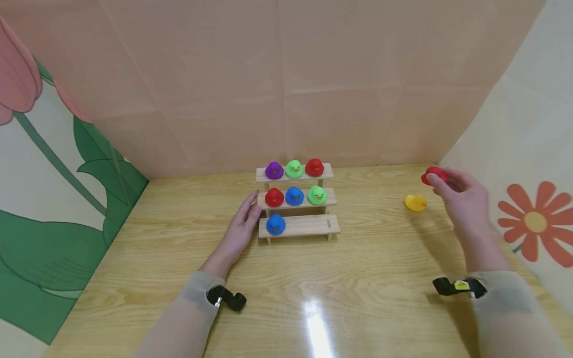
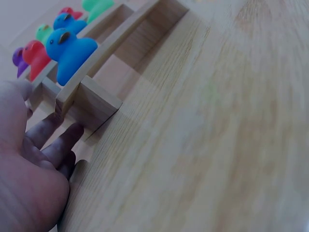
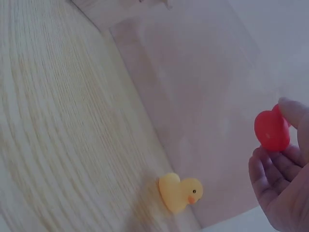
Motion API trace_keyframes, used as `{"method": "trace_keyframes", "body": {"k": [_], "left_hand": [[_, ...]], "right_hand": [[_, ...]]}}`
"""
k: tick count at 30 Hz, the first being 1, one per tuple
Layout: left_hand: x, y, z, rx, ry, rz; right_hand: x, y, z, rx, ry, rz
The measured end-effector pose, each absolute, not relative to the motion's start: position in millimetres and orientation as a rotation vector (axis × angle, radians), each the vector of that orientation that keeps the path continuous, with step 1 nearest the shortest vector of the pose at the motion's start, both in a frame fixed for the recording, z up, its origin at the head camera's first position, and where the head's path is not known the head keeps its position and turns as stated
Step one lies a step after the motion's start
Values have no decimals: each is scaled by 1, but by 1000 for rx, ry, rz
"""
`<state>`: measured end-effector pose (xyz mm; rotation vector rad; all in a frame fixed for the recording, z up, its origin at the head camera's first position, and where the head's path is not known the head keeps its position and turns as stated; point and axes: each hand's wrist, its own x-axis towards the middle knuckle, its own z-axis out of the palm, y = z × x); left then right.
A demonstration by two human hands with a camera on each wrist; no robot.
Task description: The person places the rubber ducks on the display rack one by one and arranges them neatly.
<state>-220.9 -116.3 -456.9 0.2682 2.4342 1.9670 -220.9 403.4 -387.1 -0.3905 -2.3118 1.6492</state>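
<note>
My right hand [image 1: 465, 199] pinches a red rubber duck [image 3: 273, 129] between thumb and fingers, raised above the table at the right. Below it and to the left, a yellow rubber duck [image 1: 415, 203] sits on the tabletop. At the left end of a three-step wooden rack [image 1: 309, 226], my left hand [image 1: 239, 226] rests with relaxed fingers, fingertips right at the rack's side. A blue duck [image 1: 275, 224] stands on the lowest step's left end. Red, blue and green ducks line the middle step; purple, green and red ducks line the top one.
The wooden tabletop [image 1: 358, 283] runs back to a pinkish backdrop [image 1: 215, 99]. Side panels carry a tulip print [image 1: 27, 79] at the left and an orange flower print [image 1: 534, 222] at the right.
</note>
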Motion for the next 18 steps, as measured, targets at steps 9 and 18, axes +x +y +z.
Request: {"method": "trace_keyframes", "body": {"k": [9,18], "left_hand": [[-222,-116,-457,255,2439,1957],[-220,-116,-455,252,2440,1936]], "right_hand": [[-219,378,-379,-243,-2386,1525],[-214,354,-374,-41,-2397,1511]]}}
